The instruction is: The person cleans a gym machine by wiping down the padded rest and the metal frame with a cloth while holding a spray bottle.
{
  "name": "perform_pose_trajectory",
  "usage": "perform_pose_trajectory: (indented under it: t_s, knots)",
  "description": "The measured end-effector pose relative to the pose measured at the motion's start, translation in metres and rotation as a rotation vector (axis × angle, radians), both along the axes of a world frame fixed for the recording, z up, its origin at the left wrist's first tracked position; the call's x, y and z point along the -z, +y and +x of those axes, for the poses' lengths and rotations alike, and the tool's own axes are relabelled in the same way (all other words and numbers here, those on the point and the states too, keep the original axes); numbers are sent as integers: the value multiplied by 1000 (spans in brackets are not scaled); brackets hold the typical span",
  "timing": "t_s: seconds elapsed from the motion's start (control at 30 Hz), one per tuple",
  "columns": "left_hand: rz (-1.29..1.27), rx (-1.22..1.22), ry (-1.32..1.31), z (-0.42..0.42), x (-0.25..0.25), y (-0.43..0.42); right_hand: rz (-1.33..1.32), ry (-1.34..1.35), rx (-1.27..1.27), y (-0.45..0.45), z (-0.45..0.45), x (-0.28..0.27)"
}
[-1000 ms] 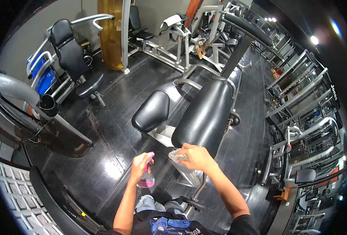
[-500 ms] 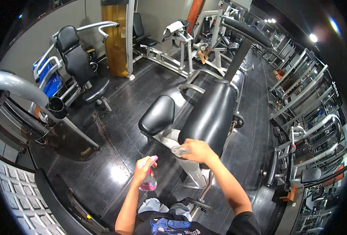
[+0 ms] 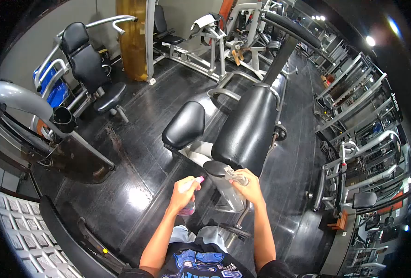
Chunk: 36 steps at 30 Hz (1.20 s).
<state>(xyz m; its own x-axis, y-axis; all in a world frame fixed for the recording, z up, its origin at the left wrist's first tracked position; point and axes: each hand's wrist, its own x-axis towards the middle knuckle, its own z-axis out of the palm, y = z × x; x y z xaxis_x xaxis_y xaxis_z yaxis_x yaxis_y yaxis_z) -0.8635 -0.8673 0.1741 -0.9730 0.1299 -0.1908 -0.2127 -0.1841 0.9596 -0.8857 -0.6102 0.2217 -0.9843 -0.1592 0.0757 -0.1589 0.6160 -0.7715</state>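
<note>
My left hand (image 3: 182,195) is wrapped round a spray bottle (image 3: 187,209) with a pink nozzle and pinkish contents; the fingers cover much of it. A crumpled grey cloth (image 3: 236,176) is gripped in my right hand (image 3: 249,186), beside the black-capped top of a grey frame post (image 3: 216,168). Whether the cloth touches the post I cannot tell. Just beyond stands the bench with a long black padded backrest (image 3: 246,125) and a smaller black seat pad (image 3: 185,124), both shiny.
A seated machine (image 3: 89,69) stands at the left, with a curved grey frame (image 3: 24,95) nearer me. A weight plate (image 3: 234,230) is low, close to my legs. Racks (image 3: 354,102) line the right side over a black rubber floor (image 3: 145,157).
My right hand has drawn the cloth rightward off the post's cap, which now shows. My left hand has moved right with the spray bottle. The view has shifted slightly.
</note>
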Motion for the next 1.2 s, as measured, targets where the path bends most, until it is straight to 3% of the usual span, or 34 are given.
perform_pose_trajectory:
  t_s: [0.23, 0.33, 0.37, 0.43, 0.6, 0.73, 0.9, 0.97, 1.2]
  knots:
    - [-35, 60, 47, -1, 6, 27, -237, 125, 303, -10, 25, 54]
    - [-104, 62, 104, -1, 4, 37, -538, -145, 524, -5, 34, 81]
    - [-145, 55, 154, 0, 3, 40, -542, -145, 526, -2, 39, 93]
    - [-200, 37, 214, -3, 14, 47, -819, -116, 770, -2, 49, 101]
    - [-301, 9, 295, -3, 17, 65, -900, -94, 816, 2, 80, 102]
    - [-319, -29, 313, 1, 13, 71, -783, -86, 725, -4, 86, 105]
    - [-401, -44, 307, 7, 13, 63, -347, 323, 632, -47, 46, 88]
    - [-275, -54, 136, 13, 5, 58, -274, 363, 569, -63, 35, 80]
    - [-265, -77, 68, 20, 9, 43, -345, 178, 867, -51, 52, 131]
